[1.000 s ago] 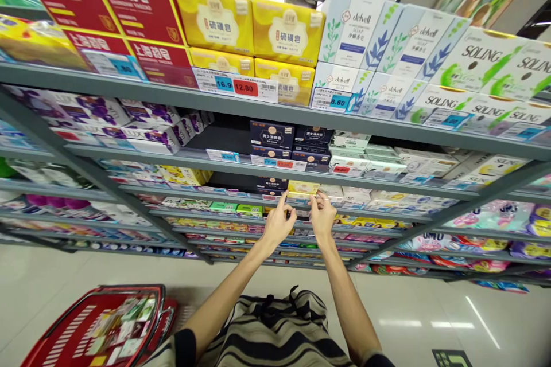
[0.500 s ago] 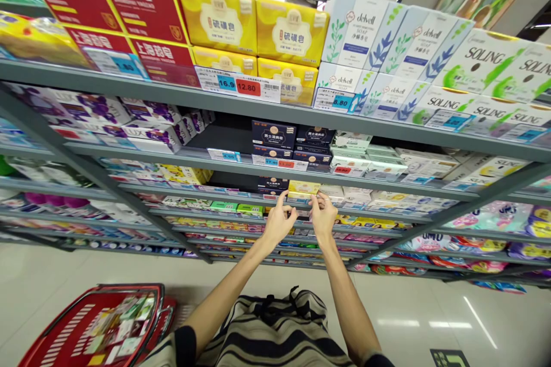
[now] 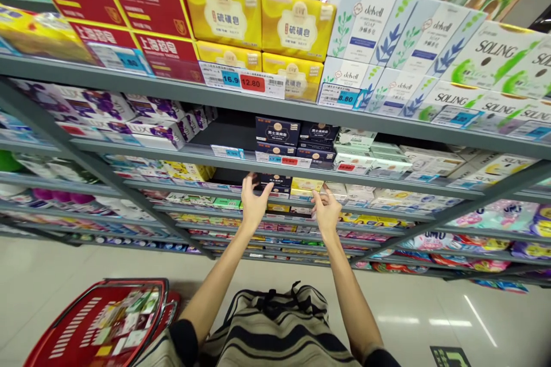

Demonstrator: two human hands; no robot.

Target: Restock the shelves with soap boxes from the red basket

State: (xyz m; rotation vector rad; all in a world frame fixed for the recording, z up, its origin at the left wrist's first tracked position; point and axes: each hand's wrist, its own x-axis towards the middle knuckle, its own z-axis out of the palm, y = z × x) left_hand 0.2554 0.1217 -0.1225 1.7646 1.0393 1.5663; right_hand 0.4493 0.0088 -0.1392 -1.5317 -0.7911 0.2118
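Observation:
On a middle shelf, dark navy soap boxes [image 3: 276, 180] stand stacked to the left of yellow soap boxes [image 3: 306, 184]. My left hand [image 3: 255, 202] is at the left end of the navy stack. Its thumb and fingers are spread, with the thumb in front of the box and the fingertips reaching into the dark shelf gap. My right hand [image 3: 327, 212] is by the right end of the yellow boxes, its fingers bent and its thumb apart from the forefinger. Whether those fingertips touch the box is hard to see. Neither hand has lifted anything off the shelf.
A red shopping basket [image 3: 69, 327] holding several small packs stands on the floor at lower left. Above my hands runs a grey shelf edge [image 3: 301, 108], with yellow sulphur soap boxes [image 3: 297, 23] over it. Pale soap boxes [image 3: 359, 190] sit to the right.
My left hand has moved left from the yellow boxes to the navy stack, its fingers opening wider. My right hand stays beside the yellow boxes. The view has shifted slightly.

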